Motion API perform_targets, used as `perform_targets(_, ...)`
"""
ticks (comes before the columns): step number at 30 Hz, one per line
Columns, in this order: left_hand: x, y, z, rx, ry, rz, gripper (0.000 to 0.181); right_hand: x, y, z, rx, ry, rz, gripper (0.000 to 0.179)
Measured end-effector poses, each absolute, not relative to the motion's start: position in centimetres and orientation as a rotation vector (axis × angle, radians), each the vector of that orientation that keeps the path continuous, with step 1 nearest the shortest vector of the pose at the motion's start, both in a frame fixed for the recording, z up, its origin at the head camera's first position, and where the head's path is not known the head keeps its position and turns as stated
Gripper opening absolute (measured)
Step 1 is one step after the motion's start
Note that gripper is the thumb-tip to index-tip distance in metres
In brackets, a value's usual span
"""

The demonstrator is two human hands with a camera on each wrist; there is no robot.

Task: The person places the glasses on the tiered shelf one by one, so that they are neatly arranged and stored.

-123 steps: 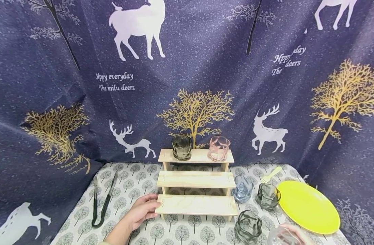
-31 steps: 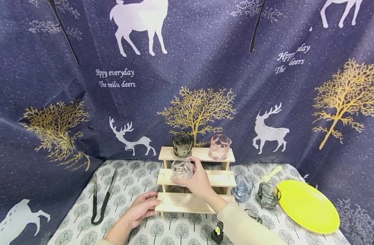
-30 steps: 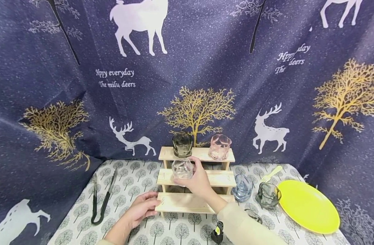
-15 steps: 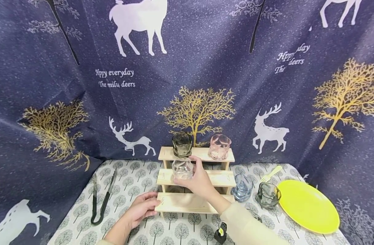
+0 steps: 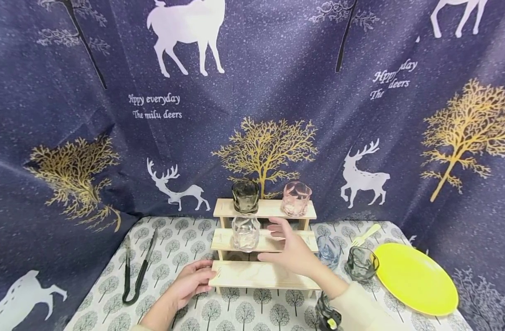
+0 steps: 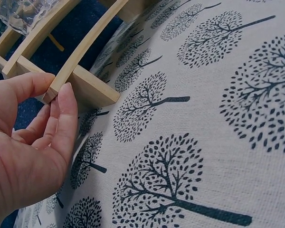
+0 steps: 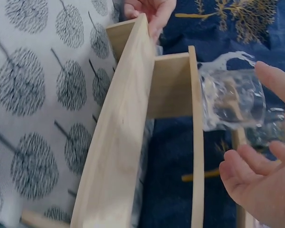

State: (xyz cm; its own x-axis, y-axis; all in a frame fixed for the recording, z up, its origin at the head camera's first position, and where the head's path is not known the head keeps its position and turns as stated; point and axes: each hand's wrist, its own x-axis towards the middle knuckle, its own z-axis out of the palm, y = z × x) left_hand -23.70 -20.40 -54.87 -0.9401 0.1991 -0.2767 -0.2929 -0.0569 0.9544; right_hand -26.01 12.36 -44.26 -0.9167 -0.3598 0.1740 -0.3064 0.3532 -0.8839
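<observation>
A three-step wooden display stand (image 5: 264, 275) stands on the table. My left hand (image 5: 190, 282) pinches the left end of its lowest step; in the left wrist view the thumb and fingers (image 6: 69, 97) are on the board's end. A clear glass tumbler (image 5: 246, 233) stands upright on the left of the middle step. Just right of it, my right hand (image 5: 295, 253) is apart from the glass, fingers spread and holding nothing. The right wrist view also shows a gap between the glass and the hand. On the top step are a dark grey tumbler (image 5: 246, 197) and a pink tumbler (image 5: 297, 198).
Right of the stand are a blue glass (image 5: 328, 250), a smoky grey glass (image 5: 361, 264) and a dark glass (image 5: 323, 303) partly behind my wrist. A yellow plate (image 5: 417, 280) and pale fork (image 5: 365, 235) lie farther right. Black-handled tongs (image 5: 138, 273) lie at left.
My right hand carried the clear tumbler from the front right to the middle step, let it go and moved back to the right. The left hand has kept its hold on the stand.
</observation>
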Motion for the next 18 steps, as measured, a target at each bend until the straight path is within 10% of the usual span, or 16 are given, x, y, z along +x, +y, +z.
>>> perform_targets(18,-23.6,-20.4,-54.6,-0.103,1.887,2.057,0.069,-20.6,22.6,-45.5,-0.713,2.922,-1.395,0.076)
